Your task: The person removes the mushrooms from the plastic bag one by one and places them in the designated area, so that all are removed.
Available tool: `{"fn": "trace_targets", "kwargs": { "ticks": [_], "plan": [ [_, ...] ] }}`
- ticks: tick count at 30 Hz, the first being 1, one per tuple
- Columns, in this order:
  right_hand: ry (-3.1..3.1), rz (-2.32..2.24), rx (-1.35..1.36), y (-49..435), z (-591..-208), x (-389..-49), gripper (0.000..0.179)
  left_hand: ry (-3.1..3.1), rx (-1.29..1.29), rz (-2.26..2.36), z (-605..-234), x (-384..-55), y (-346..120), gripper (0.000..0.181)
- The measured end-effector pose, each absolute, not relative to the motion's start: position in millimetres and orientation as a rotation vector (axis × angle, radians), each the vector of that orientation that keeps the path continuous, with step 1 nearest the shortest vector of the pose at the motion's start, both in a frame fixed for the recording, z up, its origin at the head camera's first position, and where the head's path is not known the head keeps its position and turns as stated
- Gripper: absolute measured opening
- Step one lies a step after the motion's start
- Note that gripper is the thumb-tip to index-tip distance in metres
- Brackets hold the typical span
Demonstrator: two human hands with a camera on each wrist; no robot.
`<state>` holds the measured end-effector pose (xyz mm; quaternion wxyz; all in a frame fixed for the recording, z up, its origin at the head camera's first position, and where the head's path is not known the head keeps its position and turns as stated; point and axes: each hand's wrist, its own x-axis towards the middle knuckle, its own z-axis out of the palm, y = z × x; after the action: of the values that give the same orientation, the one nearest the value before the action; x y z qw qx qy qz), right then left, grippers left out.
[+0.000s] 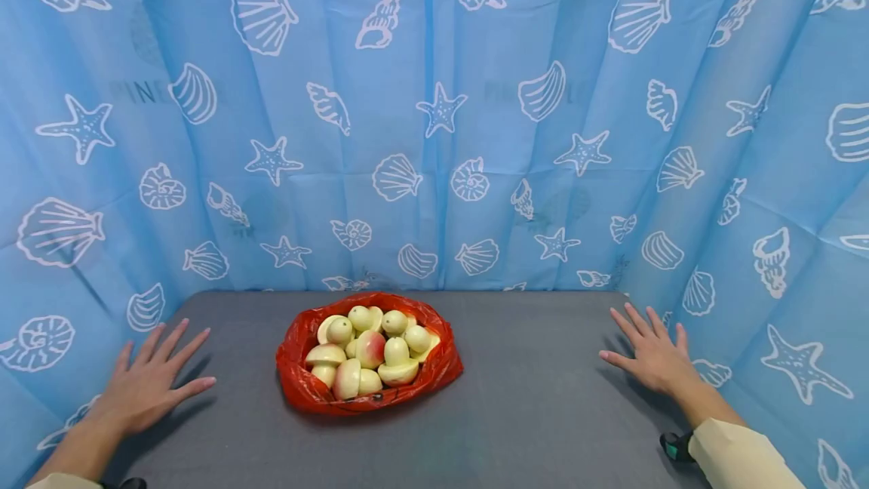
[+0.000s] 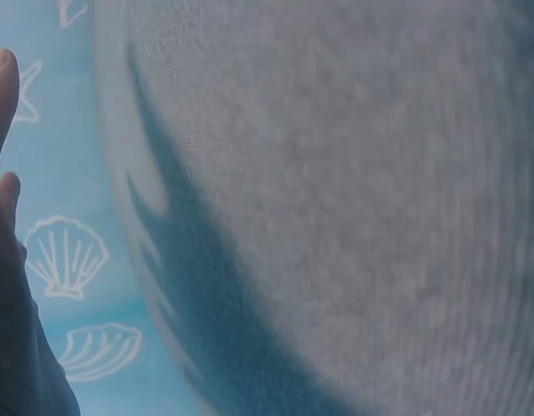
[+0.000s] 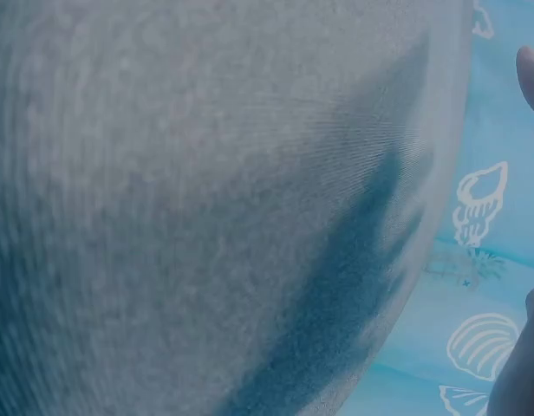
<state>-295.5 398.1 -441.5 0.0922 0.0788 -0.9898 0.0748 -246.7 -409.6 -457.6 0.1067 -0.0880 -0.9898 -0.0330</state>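
Note:
A red plastic bag (image 1: 302,391) with its mouth spread wide sits left of the middle of the grey table. Several glossy cream-coloured pieces (image 1: 326,355), some with a pink blush, fill it; many look like a rounded cap on a bulb, and their exact kind is unclear. My left hand (image 1: 145,387) is held above the table's left side, fingers straight and spread, apart from the bag. Over on the right, my right hand (image 1: 655,353) hovers with spread fingers, holding nothing. Each wrist view shows only part of its hand and a shadow on the cloth.
The table (image 1: 543,398) has a grey cloth surface. A blue curtain (image 1: 434,134) printed with white shells and starfish hangs behind it and along both sides. A dark wrist strap (image 1: 674,446) shows beside the right sleeve (image 1: 740,455).

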Motion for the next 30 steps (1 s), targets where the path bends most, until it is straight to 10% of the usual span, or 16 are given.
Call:
{"fn": "trace_targets", "kwargs": {
  "ticks": [30],
  "plan": [
    [-2.518,0.546,0.601,308,-419,-299,0.075,-2.564,-0.423,-0.580,-423,-249,-325,0.062]
  ]
}}
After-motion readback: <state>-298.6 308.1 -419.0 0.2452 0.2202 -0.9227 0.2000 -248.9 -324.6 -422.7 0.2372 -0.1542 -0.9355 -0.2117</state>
